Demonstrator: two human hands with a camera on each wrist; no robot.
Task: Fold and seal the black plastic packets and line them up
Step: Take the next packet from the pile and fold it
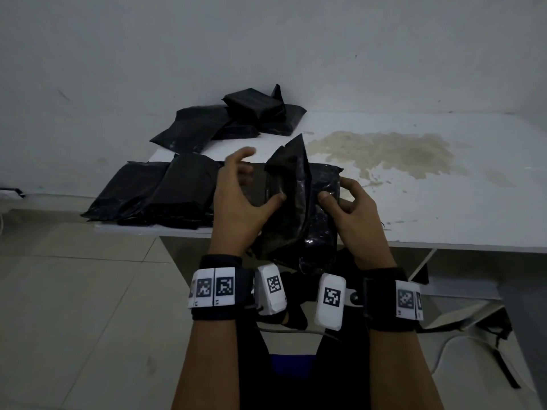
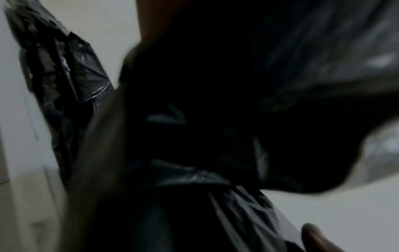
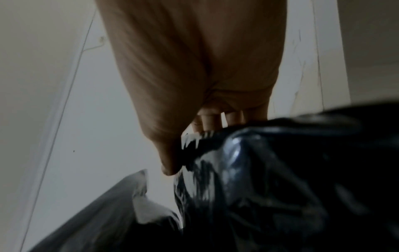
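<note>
Both hands hold one crumpled black plastic packet [image 1: 299, 208] above the near edge of the desk. The left hand [image 1: 239, 199] grips its left side, thumb pressed onto the glossy film, the other fingers spread and blurred behind. The right hand [image 1: 349, 208] grips the right side, thumb on top and fingers curled round the far edge. A loose flap of the packet stands up between the hands in a point. In the right wrist view the thumb [image 3: 168, 163] pinches shiny wrinkled plastic; the left wrist view is dark and blurred, filled mostly with black film.

Each wrist wears a black strap with white blocks printed with square black-and-white coded markers [image 1: 225, 287]; no readable words appear on them or on any packet.

The white desk [image 1: 444, 208] is scuffed and carries a large yellowish-brown stain [image 1: 384, 152] right of centre. Along its left edge lie flat black packets side by side [image 1: 154, 193], overhanging slightly. At the far left corner sits a looser heap of black packets [image 1: 231, 119], one folded bundle on top, against a plain pale wall [image 1: 266, 39]. Pale floor tiles [image 1: 74, 291] show below left.
</note>
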